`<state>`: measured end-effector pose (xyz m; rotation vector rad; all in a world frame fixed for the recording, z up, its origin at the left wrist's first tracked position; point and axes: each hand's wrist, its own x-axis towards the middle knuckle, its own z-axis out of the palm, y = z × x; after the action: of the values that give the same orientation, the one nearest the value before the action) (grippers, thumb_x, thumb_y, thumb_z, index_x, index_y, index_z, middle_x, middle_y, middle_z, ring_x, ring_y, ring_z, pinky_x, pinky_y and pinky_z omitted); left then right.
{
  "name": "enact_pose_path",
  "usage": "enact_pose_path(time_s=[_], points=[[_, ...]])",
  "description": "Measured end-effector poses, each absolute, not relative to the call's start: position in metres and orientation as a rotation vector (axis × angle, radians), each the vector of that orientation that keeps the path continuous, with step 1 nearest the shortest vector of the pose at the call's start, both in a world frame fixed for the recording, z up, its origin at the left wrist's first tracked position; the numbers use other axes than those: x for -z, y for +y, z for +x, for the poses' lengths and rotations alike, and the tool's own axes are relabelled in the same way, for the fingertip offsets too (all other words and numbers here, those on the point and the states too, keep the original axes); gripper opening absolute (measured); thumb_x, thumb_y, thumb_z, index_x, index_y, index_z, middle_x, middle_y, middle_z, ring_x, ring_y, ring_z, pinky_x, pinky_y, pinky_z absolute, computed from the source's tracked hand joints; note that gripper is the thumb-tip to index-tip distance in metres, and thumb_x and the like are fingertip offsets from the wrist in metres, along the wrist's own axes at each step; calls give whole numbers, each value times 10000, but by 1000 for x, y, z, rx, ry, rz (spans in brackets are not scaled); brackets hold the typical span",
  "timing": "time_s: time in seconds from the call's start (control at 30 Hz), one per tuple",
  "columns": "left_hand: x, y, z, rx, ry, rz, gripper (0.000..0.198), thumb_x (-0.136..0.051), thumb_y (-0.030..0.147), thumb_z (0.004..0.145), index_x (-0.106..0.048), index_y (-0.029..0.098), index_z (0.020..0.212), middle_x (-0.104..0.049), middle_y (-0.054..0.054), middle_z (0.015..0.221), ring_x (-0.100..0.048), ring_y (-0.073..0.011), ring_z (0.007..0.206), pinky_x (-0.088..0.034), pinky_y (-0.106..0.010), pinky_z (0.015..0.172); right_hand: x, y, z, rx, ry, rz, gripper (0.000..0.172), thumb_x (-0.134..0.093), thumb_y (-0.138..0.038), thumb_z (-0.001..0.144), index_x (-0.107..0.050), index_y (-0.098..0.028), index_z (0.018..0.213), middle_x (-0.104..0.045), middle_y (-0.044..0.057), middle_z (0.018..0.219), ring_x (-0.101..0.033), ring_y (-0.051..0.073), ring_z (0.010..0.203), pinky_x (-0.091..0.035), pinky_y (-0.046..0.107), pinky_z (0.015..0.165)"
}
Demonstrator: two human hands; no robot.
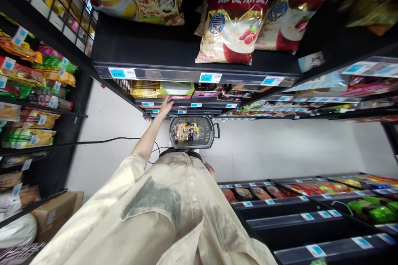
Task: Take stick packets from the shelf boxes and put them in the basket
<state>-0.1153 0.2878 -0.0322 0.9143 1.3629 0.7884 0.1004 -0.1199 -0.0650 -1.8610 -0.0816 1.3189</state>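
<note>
My left hand [166, 105] is stretched out to a low shelf, its fingers lying against the shelf edge beside a green and pink box [177, 88] and yellow packets [144, 89]. The fingers look extended and nothing shows in them. Just below the hand, a grey shopping basket [174, 132] stands on the floor with several colourful packets inside. Only a small part of my right hand [210, 169] peeks out beside my cream shirt at my side. Its fingers are hidden.
Black shelves with blue price tags surround me. Big oat bags [230, 35] sit on the shelf ahead, snack packets [27, 74] hang left, and trays of goods [311, 190] lie right. A black cable [102, 140] runs over the white floor. A cardboard box [56, 211] stands at lower left.
</note>
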Motion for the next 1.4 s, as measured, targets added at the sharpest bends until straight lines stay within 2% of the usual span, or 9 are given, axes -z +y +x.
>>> enact_pose_path(time_s=[0.17,0.37,0.57,0.7,0.8,0.93,1.07,1.23,1.4], points=[[19,291,-109,-670,1189,934,421,-564,116,927,-632,145,1341,-738,-144,1307,-762,-165,957,-615,-311,872,58,-105,112,-1316,158,-1865,61,-592,-238,847,-613,-238,904,-723,-12,755,-714,199,827,-564,327,835],[16,288,-93,-750,1257,945,374,-507,110,948,-624,147,1301,-767,-120,1201,-756,-164,916,-613,-342,868,58,-98,130,-1310,259,-1892,47,-573,-178,894,-594,-216,915,-724,-24,758,-699,151,751,-542,262,739],[36,181,-75,-341,1297,1062,230,-571,186,899,-696,181,1092,-790,-57,990,-733,-172,856,-595,-338,850,79,-109,130,-1342,196,-1934,63,-653,-231,822,-610,-228,868,-737,-18,732,-700,172,746,-537,274,705],[57,106,-54,-79,1218,1059,98,-703,221,791,-708,179,879,-747,-13,724,-688,-178,627,-602,-351,729,106,-115,132,-1342,90,-2005,91,-684,-280,735,-603,-251,766,-703,-31,649,-651,198,665,-543,315,668],[81,80,-36,51,1231,1069,99,-712,234,790,-710,189,877,-755,-24,741,-707,-196,649,-605,-378,770,128,-128,133,-1340,22,-2019,92,-689,-335,705,-652,-259,741,-727,-10,696,-683,251,783,-579,393,805],[132,69,-16,186,1308,1124,113,-684,214,822,-713,217,931,-776,-34,839,-751,-214,789,-600,-382,874,157,-163,125,-1384,-258,-2048,192,-631,-378,779,-774,-260,829,-800,68,963,-696,314,1077,-505,493,1073],[205,64,1,303,1411,1172,231,-613,193,886,-683,202,1106,-786,-71,1006,-756,-204,922,-586,-375,937,179,-202,119,-1508,-736,-2003,360,-522,-378,929,-811,-261,1110,-780,102,1235,-641,329,1281,-435,580,1146],[313,64,41,405,1522,1203,444,-540,258,966,-514,230,1409,-704,-107,1334,-721,-207,1116,-592,-336,895,193,-249,129,-1633,-848,-1753,435,-512,-379,987,-721,-286,1357,-730,102,1371,-546,336,1437,-304,649,1247],[417,76,86,409,1605,1506,465,-638,286,911,-569,223,1366,-709,-89,1315,-677,-267,1213,-544,-369,1000,198,-296,141,-1621,-691,-1679,498,-504,-360,982,-635,-348,1463,-717,86,1394,-552,322,1443,-316,649,1265]])
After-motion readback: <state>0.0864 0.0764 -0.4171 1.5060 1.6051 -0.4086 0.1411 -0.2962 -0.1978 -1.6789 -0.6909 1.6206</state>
